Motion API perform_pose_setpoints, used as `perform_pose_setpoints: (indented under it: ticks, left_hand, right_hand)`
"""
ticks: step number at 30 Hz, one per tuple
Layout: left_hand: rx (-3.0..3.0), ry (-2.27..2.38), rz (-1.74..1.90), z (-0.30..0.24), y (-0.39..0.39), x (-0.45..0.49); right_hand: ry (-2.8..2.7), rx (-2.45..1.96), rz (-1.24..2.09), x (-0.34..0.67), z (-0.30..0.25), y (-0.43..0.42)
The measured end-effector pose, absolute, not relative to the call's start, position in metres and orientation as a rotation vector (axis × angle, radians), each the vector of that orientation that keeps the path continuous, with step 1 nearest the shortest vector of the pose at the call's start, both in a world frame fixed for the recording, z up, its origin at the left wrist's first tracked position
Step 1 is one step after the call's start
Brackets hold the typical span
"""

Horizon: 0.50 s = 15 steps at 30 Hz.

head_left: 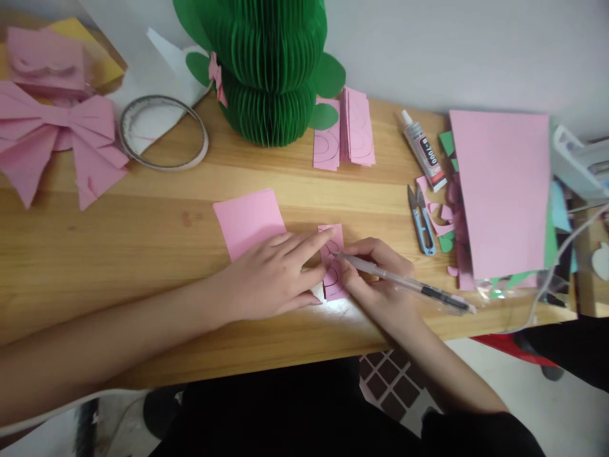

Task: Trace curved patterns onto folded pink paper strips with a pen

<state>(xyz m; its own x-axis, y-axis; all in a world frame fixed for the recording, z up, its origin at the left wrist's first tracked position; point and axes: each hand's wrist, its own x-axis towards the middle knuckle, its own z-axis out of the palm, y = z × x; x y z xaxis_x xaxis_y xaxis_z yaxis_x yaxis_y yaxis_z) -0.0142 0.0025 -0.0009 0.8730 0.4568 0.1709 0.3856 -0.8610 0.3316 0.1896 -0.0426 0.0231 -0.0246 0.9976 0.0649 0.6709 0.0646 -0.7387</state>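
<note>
Two hands work near the front edge of a wooden table (pixel 118 235). The left hand (pixel 273 276) lies flat with its fingers stretched out and gripping nothing; its fingertips press down on a small pink strip (pixel 333 270) that lies between the hands. The right hand (pixel 375 279) is curled closed round a clear pen (pixel 404 284), whose tip touches the strip among curved drawn lines. A pink sheet (pixel 247 219) lies partly under the left hand, just left of the strip.

At the far left corner, a clear packet (pixel 102 54) holds folded pink paper over a yellow sheet. A pink paper bow (pixel 52 143) sits beside it, with a ring of tape (pixel 164 132) to its right. A green honeycomb paper figure (pixel 271 70) stands at the far edge, and a stack of pink strips (pixel 345 133) lies just right of it.

To the right lie blue snips (pixel 421 222), a glue tube (pixel 423 149) and a large pink sheet (pixel 502 190). Clear plastic shows at that sheet's near edge, with green and pink scraps around it; whether they lie inside it I cannot tell.
</note>
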Motion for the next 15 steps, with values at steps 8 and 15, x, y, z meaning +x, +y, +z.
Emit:
perform_pose_setpoints:
  ticks: [8,15]
  left_hand:
    - [2.659,0.634,0.331,-0.0004,0.0053,-0.0136]
    - [2.628,0.614,0.389,-0.003,0.0046,-0.0136]
  right_hand:
    - [-1.788,-1.677,0.679,0.1866,0.0237,-0.0404]
    - [-1.797,-1.607,0.72,0.1853,0.0191,-0.0341]
